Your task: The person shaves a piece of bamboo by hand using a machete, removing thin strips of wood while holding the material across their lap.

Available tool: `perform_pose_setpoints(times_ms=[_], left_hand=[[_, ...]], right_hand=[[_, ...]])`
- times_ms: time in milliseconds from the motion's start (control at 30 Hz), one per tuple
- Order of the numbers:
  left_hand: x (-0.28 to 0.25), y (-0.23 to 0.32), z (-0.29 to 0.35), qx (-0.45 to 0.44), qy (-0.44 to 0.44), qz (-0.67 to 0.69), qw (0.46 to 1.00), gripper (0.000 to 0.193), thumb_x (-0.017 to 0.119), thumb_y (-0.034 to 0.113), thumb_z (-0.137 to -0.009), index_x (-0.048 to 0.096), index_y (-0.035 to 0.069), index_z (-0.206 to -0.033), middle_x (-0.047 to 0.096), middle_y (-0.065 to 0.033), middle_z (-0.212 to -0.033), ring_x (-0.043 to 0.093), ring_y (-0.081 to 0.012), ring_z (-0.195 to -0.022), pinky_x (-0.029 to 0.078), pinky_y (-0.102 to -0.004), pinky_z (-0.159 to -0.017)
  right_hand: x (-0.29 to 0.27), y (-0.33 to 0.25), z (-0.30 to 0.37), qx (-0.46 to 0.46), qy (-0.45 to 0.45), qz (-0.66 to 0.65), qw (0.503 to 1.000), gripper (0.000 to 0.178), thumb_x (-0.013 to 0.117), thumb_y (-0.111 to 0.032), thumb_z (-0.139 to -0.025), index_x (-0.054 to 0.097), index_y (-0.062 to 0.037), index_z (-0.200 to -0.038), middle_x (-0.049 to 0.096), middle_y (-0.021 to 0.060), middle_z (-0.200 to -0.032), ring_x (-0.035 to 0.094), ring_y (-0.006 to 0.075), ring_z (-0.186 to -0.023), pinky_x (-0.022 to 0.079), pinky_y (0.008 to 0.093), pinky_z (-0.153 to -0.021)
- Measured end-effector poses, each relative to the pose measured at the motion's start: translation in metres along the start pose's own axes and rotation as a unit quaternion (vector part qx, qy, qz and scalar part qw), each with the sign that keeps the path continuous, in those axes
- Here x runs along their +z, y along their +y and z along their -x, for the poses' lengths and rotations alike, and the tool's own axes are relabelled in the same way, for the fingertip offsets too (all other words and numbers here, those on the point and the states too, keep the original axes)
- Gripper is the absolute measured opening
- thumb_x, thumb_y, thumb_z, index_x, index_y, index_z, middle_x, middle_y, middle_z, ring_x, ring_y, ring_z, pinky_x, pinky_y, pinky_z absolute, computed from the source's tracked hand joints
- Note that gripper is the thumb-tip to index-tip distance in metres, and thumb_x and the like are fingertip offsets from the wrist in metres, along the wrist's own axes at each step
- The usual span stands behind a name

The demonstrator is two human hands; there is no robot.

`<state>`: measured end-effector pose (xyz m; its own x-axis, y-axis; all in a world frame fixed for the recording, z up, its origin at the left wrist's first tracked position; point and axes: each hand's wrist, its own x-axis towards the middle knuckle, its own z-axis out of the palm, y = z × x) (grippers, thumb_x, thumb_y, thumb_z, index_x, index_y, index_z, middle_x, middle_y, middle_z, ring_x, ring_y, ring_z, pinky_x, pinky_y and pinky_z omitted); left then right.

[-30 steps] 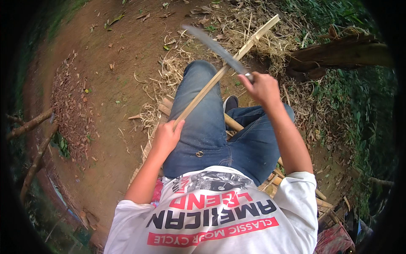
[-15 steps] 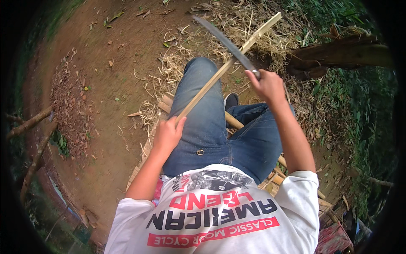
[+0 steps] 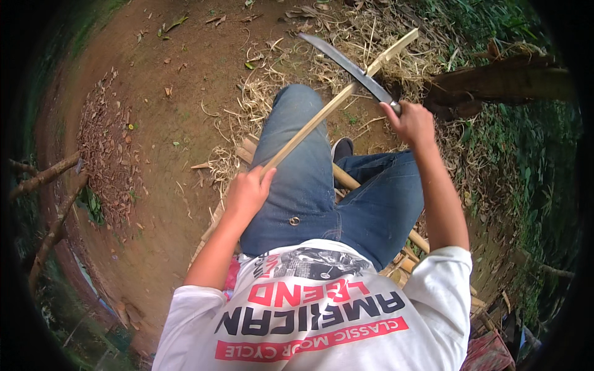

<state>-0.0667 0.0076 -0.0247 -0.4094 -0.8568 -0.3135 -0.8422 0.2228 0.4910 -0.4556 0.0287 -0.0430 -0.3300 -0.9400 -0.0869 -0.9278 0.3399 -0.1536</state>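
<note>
My left hand (image 3: 246,193) is closed round the near end of a long, pale bamboo strip (image 3: 309,126). From there the strip slants up and right across my thigh, its far end out over the shavings. My right hand (image 3: 411,123) grips a machete (image 3: 348,67) by its handle, which the fingers mostly hide. The dark blade crosses the strip beyond my knee and touches it there, its curved tip pointing to the far left.
Curly shavings (image 3: 272,80) litter the brown soil around my knee. A log (image 3: 501,81) lies at the far right. I sit on a bamboo bench (image 3: 411,260). Branches (image 3: 46,176) stick in at the left, and green plants (image 3: 526,185) grow along the right.
My right hand and the machete have moved right and slightly nearer. The strip's far end has shifted a little right and down, while my left hand has barely moved.
</note>
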Motion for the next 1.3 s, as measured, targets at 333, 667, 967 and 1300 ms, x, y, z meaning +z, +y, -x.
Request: perform_pose_setpoints(times_ms=[333, 667, 967, 1300], left_hand=[[0.001, -0.012, 0.004, -0.011, 0.004, 0.001, 1.0, 0.039, 0.057, 0.035, -0.097, 0.067, -0.001, -0.089, 0.061, -0.0266, -0.069, 0.063, -0.0453, -0.068, 0.048, -0.0487, -0.059], [0.002, 0.01, -0.013, 0.01, -0.006, -0.022, 1.0, 0.044, 0.057, 0.04, -0.095, 0.067, 0.0, -0.08, 0.063, -0.0258, -0.067, 0.063, -0.0451, -0.068, 0.05, -0.051, -0.061], [-0.002, -0.009, -0.002, 0.004, 0.014, -0.001, 1.0, 0.042, 0.058, 0.038, -0.096, 0.067, -0.002, -0.085, 0.061, -0.0263, -0.066, 0.062, -0.0454, -0.066, 0.048, -0.0498, -0.058], [0.005, 0.012, -0.016, 0.016, -0.002, -0.012, 1.0, 0.044, 0.058, 0.041, -0.095, 0.065, 0.001, -0.077, 0.062, -0.025, -0.066, 0.063, -0.0447, -0.066, 0.05, -0.0508, -0.06]], right_hand=[[0.005, -0.102, 0.017, -0.148, -0.119, -0.037, 0.981, 0.072, 0.047, -0.076, -0.083, 0.069, -0.0079, -0.076, 0.067, 0.0147, -0.065, 0.069, 0.0315, -0.062, 0.056, 0.0426, -0.058], [-0.006, -0.007, 0.001, 0.065, 0.01, -0.039, 0.997, 0.065, 0.054, -0.064, -0.088, 0.068, -0.0029, -0.07, 0.065, 0.0191, -0.065, 0.067, 0.0369, -0.067, 0.053, 0.0459, -0.064], [0.009, -0.048, 0.007, -0.101, -0.03, -0.02, 0.994, 0.072, 0.048, -0.077, -0.083, 0.07, -0.0087, -0.078, 0.068, 0.013, -0.068, 0.069, 0.0297, -0.065, 0.056, 0.0419, -0.062], [-0.018, -0.036, 0.009, 0.012, -0.041, -0.037, 0.998, 0.07, 0.049, -0.071, -0.087, 0.072, -0.0064, -0.076, 0.07, 0.0163, -0.072, 0.07, 0.0312, -0.069, 0.056, 0.0434, -0.065]])
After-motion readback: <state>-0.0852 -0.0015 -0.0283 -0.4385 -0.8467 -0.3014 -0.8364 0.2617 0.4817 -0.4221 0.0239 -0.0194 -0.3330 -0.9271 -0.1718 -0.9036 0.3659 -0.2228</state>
